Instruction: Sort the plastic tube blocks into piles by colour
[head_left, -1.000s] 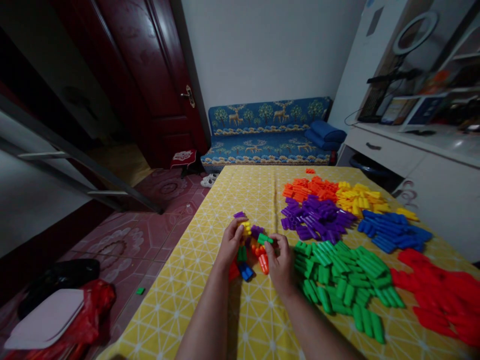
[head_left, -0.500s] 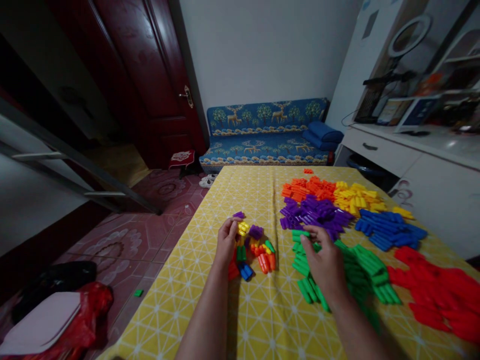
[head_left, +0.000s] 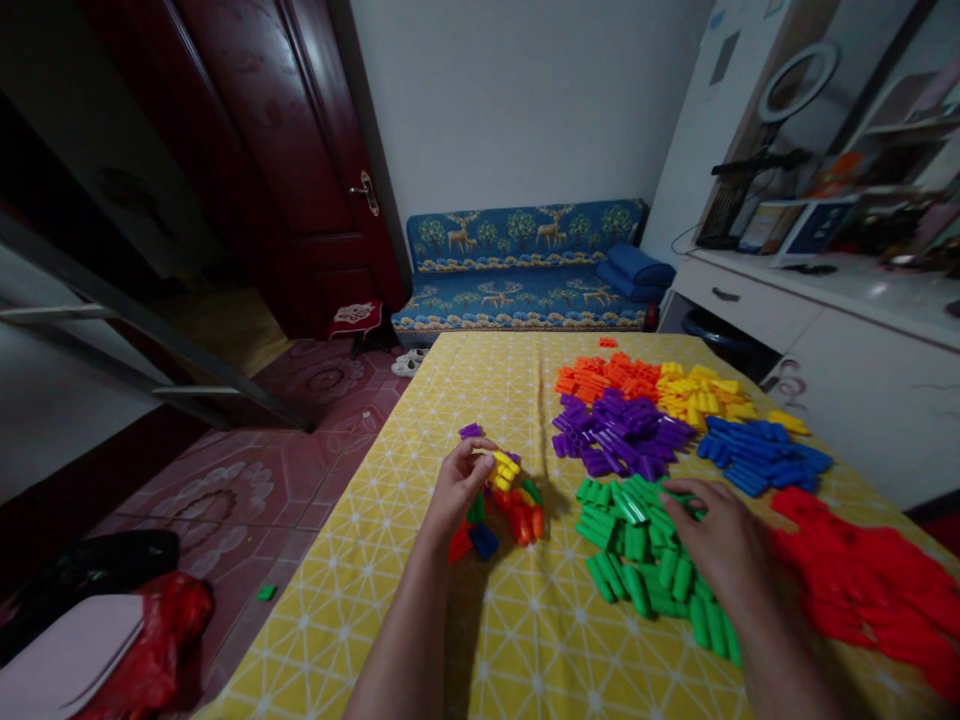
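Note:
My left hand (head_left: 457, 490) pinches a yellow block (head_left: 505, 470) between thumb and fingertips, above a small group of mixed blocks. Under and around it are red-orange blocks (head_left: 521, 515), a dark blue block (head_left: 483, 541) and some green and purple ones, partly hidden by the hand. A separate purple block (head_left: 471, 431) lies just beyond my fingers. Over the right side of the pile of green blocks (head_left: 634, 540) is my right hand (head_left: 716, 535), its thumb and index finger closed about a green block (head_left: 686, 497), mostly covered by the fingers.
Beyond the green pile are piles of purple (head_left: 622, 430), orange (head_left: 607, 377), yellow (head_left: 705, 393) and blue blocks (head_left: 761, 455). Red blocks (head_left: 870, 580) lie right of my forearm. A patterned yellow cloth (head_left: 360, 590) covers the table. One green block (head_left: 266, 593) is on the floor.
My right hand has moved right across the green pile, from its far left edge. My left hand has shifted slightly right with the yellow block. The view has turned slightly.

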